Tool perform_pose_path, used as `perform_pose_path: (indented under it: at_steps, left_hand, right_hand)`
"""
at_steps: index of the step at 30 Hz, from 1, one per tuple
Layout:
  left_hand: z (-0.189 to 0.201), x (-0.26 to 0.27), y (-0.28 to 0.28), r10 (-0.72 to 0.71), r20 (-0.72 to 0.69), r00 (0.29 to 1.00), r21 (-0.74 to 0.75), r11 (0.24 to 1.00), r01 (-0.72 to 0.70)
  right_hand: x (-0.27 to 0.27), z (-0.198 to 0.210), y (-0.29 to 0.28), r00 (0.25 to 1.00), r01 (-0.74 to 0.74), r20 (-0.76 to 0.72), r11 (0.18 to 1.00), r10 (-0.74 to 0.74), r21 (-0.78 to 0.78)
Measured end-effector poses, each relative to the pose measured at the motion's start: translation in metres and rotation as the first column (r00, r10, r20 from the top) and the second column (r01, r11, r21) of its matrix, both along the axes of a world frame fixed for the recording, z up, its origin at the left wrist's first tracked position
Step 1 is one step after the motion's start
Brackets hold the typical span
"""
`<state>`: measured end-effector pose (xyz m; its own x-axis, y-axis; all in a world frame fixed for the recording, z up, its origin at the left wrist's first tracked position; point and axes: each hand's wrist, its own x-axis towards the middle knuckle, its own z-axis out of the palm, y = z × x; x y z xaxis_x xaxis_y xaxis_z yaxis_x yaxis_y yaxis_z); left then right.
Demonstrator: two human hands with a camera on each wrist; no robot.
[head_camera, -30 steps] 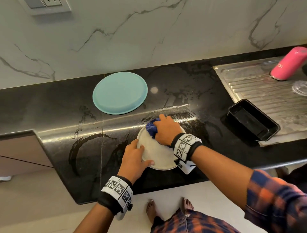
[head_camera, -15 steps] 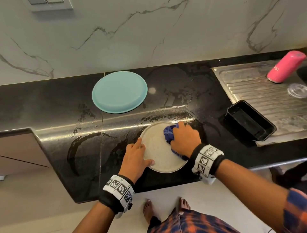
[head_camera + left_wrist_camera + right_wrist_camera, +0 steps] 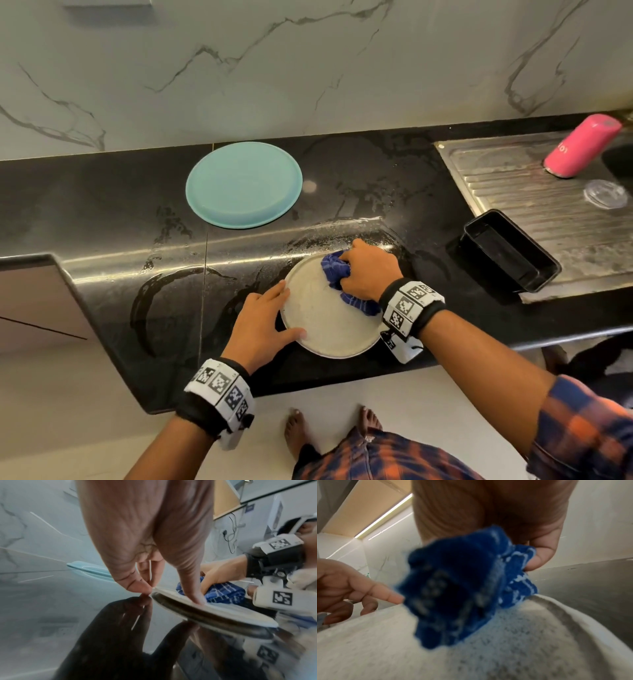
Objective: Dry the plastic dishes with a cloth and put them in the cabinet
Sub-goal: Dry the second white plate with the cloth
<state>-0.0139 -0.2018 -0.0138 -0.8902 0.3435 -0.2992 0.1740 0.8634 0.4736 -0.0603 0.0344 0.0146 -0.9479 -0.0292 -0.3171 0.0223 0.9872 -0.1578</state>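
Hands at work on wet black bench point(image 3: 102, 212): right hand point(image 3: 371, 270) clenched round bunched blue cloth point(image 3: 337, 270), pressing it onto far right part of white plate point(image 3: 325, 325); left hand point(image 3: 262, 318) steadies plate's left rim, fingers straight, thumb laid on rim — plate flat near bench's front edge. Teal plate point(image 3: 244, 185) lies further back, near marble wall, well apart. On steel drainboard point(image 3: 534, 205) at right: black tray point(image 3: 510, 251), pink bottle point(image 3: 582, 145) — small clear lid point(image 3: 604, 193) beside it.
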Motion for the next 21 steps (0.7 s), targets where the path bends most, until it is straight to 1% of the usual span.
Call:
perform_pose_path:
  at_steps: [2,4,7,9,11,14,16,19,21]
  left_hand:
    - [0.000,-0.002,-0.008,0.038,0.048,0.998,0.097,0.994,-0.043]
    - [0.003,-0.007,-0.011,0.035,0.087,0.996,0.126,0.991,-0.046]
    - [0.004,-0.010,-0.009,0.001,0.082,0.997,0.082,0.997,-0.008]
    - [0.002,-0.010,-0.006,0.008,0.071,0.997,0.055,0.998,-0.012]
    - [0.001,-0.010,-0.004,0.006,0.048,0.999,0.013,1.000,-0.007]
    - [0.004,-0.010,0.000,0.004,0.015,1.000,-0.065,0.998,-0.003]
    - [0.006,-0.007,0.000,0.011,0.014,1.000,-0.138,0.990,-0.009]
    - [0.008,-0.003,0.003,-0.007,-0.018,1.000,-0.208,0.978,0.003]
    - [0.010,-0.004,0.008,-0.010,-0.023,1.000,-0.250,0.968,0.004]
  right_hand:
    - [-0.002,0.001,-0.001,1.000,0.001,0.004,1.000,-0.001,0.000]
    - [-0.006,0.002,-0.003,1.000,0.023,0.016,1.000,-0.023,-0.009]
    - [-0.009,0.010,-0.011,0.999,0.041,0.003,0.999,-0.041,-0.008]
    - [-0.011,0.014,-0.024,1.000,0.007,-0.003,1.000,-0.007,-0.005]
    - [-0.008,0.014,-0.043,0.996,-0.091,-0.011,0.995,0.091,-0.045]
    - [0.008,0.005,-0.070,0.961,-0.276,-0.006,0.958,0.277,-0.079]
    - [0.013,0.002,-0.069,0.946,-0.322,0.012,0.943,0.324,-0.086]
    - [0.000,0.009,-0.052,0.953,-0.298,0.029,0.952,0.301,-0.065]
    - [-0.014,0.012,-0.042,0.973,-0.231,0.008,0.972,0.232,-0.049]
